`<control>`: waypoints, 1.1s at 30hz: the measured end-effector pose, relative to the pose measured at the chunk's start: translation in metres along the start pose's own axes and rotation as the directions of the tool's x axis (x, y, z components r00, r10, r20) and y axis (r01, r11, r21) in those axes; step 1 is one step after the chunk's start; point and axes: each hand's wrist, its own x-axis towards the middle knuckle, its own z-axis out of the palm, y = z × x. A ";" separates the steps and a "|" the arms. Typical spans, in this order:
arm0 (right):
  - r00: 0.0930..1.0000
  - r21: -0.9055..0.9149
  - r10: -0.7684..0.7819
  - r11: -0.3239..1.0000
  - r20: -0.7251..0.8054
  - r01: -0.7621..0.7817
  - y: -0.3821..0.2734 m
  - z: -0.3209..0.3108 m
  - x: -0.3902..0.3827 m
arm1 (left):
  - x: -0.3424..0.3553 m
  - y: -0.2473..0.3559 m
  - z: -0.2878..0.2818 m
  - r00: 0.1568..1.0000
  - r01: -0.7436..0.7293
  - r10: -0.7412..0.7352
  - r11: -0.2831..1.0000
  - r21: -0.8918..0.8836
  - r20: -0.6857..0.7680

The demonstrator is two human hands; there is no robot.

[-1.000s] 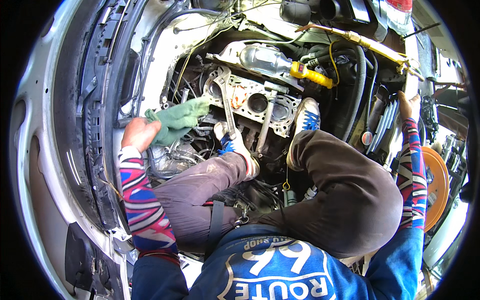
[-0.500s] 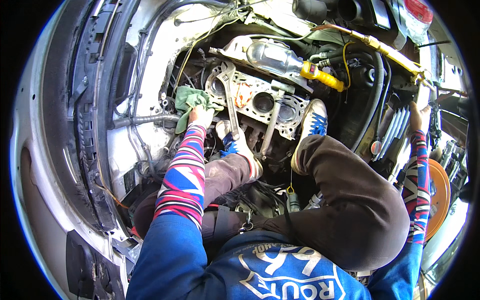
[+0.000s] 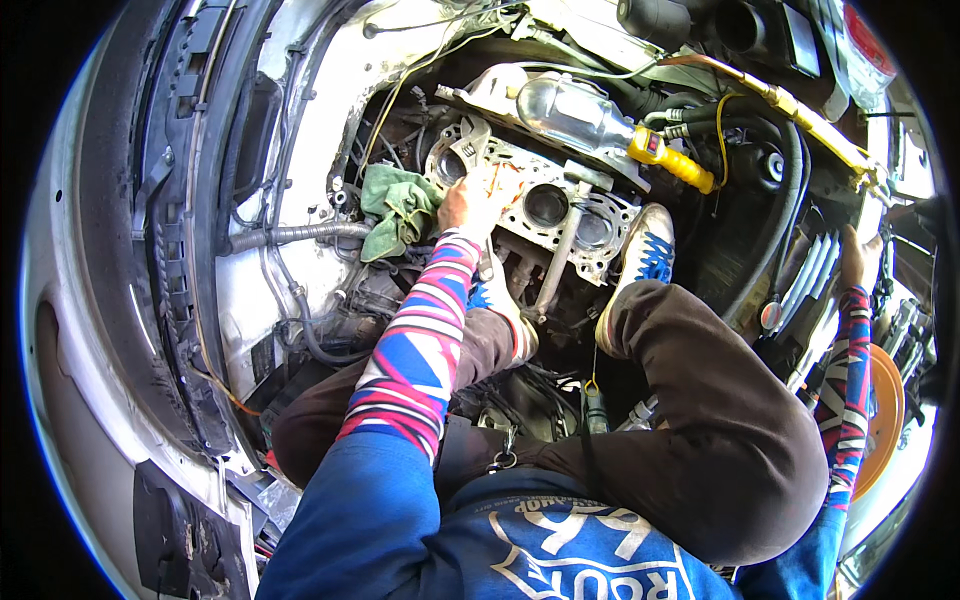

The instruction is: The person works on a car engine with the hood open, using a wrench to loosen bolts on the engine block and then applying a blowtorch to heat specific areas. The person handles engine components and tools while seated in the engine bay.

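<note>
My left hand (image 3: 468, 208) lies over the engine block (image 3: 520, 205), across the handle of an adjustable wrench (image 3: 472, 150). Its fingers reach a crumpled red-and-white rag (image 3: 506, 184) at a cylinder bore; their grip is hidden. Just left of that hand a green cloth (image 3: 398, 210) sits bunched up by the block's end. A hammer-like steel tool (image 3: 562, 245) rests across the block's right half, beside an open bore (image 3: 547, 205). Far to the right my right hand (image 3: 858, 258) is closed around a metal edge of the engine bay.
Behind the block lies a caged work lamp (image 3: 570, 110) with a yellow handle (image 3: 683, 168). My shoes (image 3: 643, 252) stand close to the block's near side. Hoses (image 3: 785, 190) run down the right; an orange round container (image 3: 885, 410) is by my right forearm.
My left hand has let go of the green cloth and moved right onto the block, by the wrench and the red-and-white rag. My right hand stays at the metal edge.
</note>
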 end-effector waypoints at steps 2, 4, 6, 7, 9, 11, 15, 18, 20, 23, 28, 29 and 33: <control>0.987 -0.113 -0.147 0.982 0.060 0.153 0.004 0.000 0.002 | 0.006 0.006 0.006 0.998 0.046 -0.047 0.999 0.029 0.029; 0.996 0.051 0.076 0.996 0.056 -0.079 0.008 0.001 0.004 | 0.009 0.006 0.008 0.996 0.068 -0.069 0.997 0.033 0.050; 0.989 0.116 0.110 0.986 0.099 -0.122 0.010 0.002 0.006 | 0.011 0.003 0.009 0.998 0.045 -0.045 0.999 -0.013 0.035; 0.986 0.145 0.124 0.979 0.114 -0.140 0.011 0.003 0.007 | 0.012 0.001 0.009 0.998 0.045 -0.044 0.998 -0.041 0.037; 0.996 0.072 0.078 0.994 0.052 -0.081 0.011 0.003 0.007 | 0.014 -0.003 0.010 0.998 0.003 -0.002 1.000 -0.008 0.060; 1.000 0.002 0.025 1.000 -0.009 -0.025 0.009 0.003 0.006 | 0.016 -0.006 0.011 0.997 -0.030 0.029 1.000 0.004 0.066; 0.994 0.120 0.105 0.987 0.042 -0.109 0.002 -0.001 0.002 | 0.019 -0.008 0.012 0.997 -0.073 0.072 0.997 0.016 0.021; 0.995 0.100 0.096 0.990 0.037 -0.099 -0.003 -0.003 0.000 | 0.016 -0.013 0.010 0.995 -0.096 0.097 0.994 -0.049 0.027; 0.995 0.099 0.094 0.990 0.043 -0.098 -0.003 -0.004 0.000 | 0.016 -0.016 0.009 0.994 -0.071 0.069 0.997 0.026 0.083; 0.997 0.082 0.072 0.994 0.035 -0.074 0.004 0.001 0.001 | 0.015 -0.021 0.009 0.993 -0.088 0.090 0.996 -0.024 0.073; 0.993 -0.097 -0.119 0.988 0.017 0.121 0.021 0.016 0.006 | 0.007 -0.038 -0.005 0.984 -0.145 0.143 0.989 0.010 0.108; 0.991 -0.079 -0.127 0.989 0.030 0.129 0.022 0.018 0.007 | 0.001 -0.042 -0.010 0.984 -0.129 0.135 0.990 -0.055 0.117; 0.981 -0.333 -0.190 0.923 0.049 0.195 0.017 0.019 0.007 | -0.021 -0.047 -0.037 0.988 -0.102 0.140 0.913 -0.394 0.069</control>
